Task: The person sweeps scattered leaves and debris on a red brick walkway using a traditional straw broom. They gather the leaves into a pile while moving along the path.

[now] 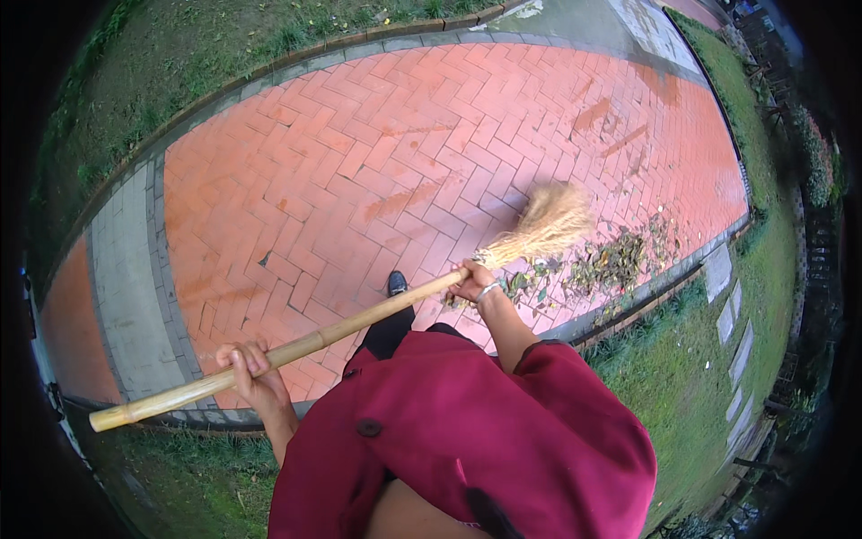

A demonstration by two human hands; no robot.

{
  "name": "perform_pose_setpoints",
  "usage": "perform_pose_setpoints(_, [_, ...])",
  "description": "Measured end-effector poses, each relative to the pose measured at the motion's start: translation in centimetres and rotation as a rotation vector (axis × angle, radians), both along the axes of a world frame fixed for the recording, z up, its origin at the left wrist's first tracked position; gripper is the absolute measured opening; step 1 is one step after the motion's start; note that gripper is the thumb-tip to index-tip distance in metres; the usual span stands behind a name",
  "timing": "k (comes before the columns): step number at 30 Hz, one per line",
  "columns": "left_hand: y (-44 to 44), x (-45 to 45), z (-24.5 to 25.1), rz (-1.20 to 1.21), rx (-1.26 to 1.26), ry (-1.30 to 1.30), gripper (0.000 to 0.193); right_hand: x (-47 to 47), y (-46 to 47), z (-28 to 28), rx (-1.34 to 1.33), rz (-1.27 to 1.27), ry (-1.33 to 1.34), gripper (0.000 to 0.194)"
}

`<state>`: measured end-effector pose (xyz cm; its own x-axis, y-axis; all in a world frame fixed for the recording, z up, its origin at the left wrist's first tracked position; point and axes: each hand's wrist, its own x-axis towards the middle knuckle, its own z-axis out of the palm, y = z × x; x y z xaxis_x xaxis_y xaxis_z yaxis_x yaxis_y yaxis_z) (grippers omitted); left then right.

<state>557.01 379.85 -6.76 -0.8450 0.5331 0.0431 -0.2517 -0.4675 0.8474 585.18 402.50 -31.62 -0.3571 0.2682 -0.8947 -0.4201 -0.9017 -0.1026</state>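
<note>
A broom with a thick bamboo handle (323, 337) runs slantwise across my body. My left hand (256, 374) grips the handle near its lower-left end. Just below the binding, my right hand (473, 281) is closed around the same pole, with a pale band on the wrist. The straw broom head (549, 219) fans out beyond my right hand, over the red brick paving, and its far edge is blurred. Close to the bristles lies a pile of dry leaves (609, 263), with loose leaves (532, 283) strewn around it.
Red herringbone paving (350, 182) stretches before me, edged by a brick and stone kerb (633, 303). Grass (673, 364) with stepping slabs (741, 357) borders the right side. A grey paved strip (131, 269) crosses at left. My black shoe (397, 283) stands below the pole.
</note>
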Motion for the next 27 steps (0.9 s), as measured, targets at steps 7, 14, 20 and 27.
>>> perform_pose_setpoints(7, [2.1,-7.1,0.3,0.126,0.112,-0.160,0.013,-5.3,5.6,4.2,0.046,0.046,0.131,0.012])
perform_pose_setpoints(14, [2.2,-10.4,13.9,0.581,0.321,0.140,0.012,-21.6,17.3,6.7,0.298,0.299,0.419,0.012])
perform_pose_setpoints(20, [16.3,-2.7,15.2,0.539,0.266,0.442,0.032,-25.4,30.7,6.3,0.229,0.021,0.473,0.007])
perform_pose_setpoints(27, [34.5,-3.1,13.5,0.038,0.233,0.252,0.017,-4.6,33.8,-0.7,0.092,-0.237,0.237,0.007])
